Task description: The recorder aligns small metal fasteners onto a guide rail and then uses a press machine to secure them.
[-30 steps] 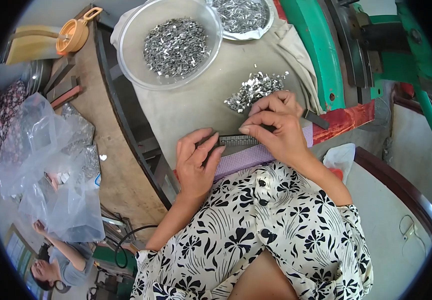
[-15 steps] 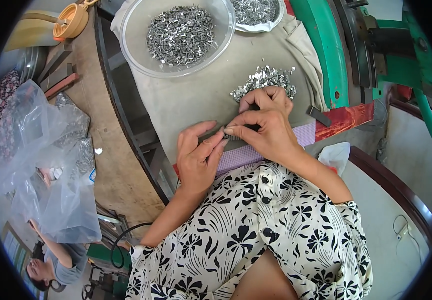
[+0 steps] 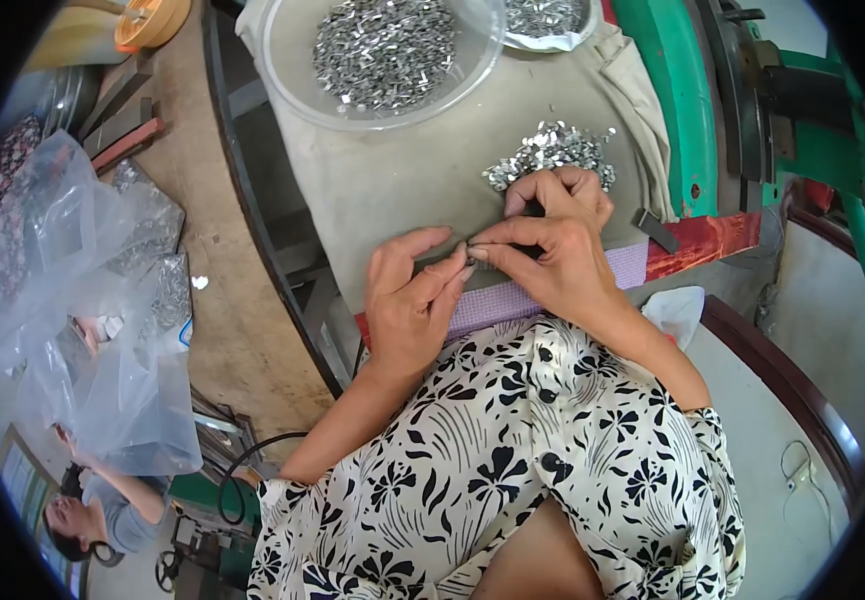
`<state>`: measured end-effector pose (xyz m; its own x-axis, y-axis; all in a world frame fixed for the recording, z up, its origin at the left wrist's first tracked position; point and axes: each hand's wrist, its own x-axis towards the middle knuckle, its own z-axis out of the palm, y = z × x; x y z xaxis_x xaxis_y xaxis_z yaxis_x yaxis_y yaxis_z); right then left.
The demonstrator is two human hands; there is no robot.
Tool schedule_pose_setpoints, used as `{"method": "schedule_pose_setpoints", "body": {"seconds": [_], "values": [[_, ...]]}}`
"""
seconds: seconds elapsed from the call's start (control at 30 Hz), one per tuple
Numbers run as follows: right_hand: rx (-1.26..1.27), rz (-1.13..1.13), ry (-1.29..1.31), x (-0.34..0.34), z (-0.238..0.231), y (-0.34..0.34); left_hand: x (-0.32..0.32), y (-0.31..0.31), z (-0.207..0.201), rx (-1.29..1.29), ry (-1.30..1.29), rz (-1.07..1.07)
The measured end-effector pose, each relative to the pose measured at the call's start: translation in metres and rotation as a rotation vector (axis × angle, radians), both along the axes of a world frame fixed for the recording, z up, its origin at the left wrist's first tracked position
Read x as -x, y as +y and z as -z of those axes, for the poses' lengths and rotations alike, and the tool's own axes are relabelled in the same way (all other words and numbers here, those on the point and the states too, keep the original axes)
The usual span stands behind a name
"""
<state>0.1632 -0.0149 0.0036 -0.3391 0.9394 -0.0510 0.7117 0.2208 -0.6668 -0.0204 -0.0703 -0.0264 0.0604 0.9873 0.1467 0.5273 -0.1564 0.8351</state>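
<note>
My left hand [image 3: 410, 300] and my right hand [image 3: 564, 238] meet at the fingertips over the grey cloth [image 3: 372, 190], close to its near edge. Between them is a small metal piece [image 3: 470, 258], mostly covered by the fingers. My left thumb and a finger close on it, with the index finger stretched out above. The right thumb and index finger pinch at the same spot; that hand's other fingers rest against a loose heap of small shiny metal pieces [image 3: 557, 148].
A clear plastic bowl [image 3: 277, 60] of small metal pieces stands at the back, beside a white-lined dish [image 3: 574, 40] of thin ones. A dark metal block [image 3: 657, 230] lies right, near green machinery [image 3: 677, 100]. A wooden bench [image 3: 222, 250] carries plastic bags [image 3: 142, 400]. Another person [image 3: 117, 510] is far left.
The whole view has shifted a little, so bowl, heap and hands appear farther right. My hands stay together, and the dark piece between the fingertips is more hidden now.
</note>
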Motion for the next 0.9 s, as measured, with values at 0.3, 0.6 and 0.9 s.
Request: {"method": "schedule_pose_setpoints", "body": {"seconds": [0.3,0.6,0.9], "values": [[0.011,-0.032,-0.017,-0.0027,-0.0013,0.005,-0.0002,0.0013,-0.0022,0.031,-0.009,-0.004],[-0.012,-0.053,-0.005,-0.0042,0.0002,0.0082,0.0015,0.0007,-0.0011,0.031,0.003,-0.001],[0.006,-0.046,-0.025,-0.0029,-0.0022,0.0071,0.0007,0.0008,-0.0019,0.045,-0.004,-0.001]]}}
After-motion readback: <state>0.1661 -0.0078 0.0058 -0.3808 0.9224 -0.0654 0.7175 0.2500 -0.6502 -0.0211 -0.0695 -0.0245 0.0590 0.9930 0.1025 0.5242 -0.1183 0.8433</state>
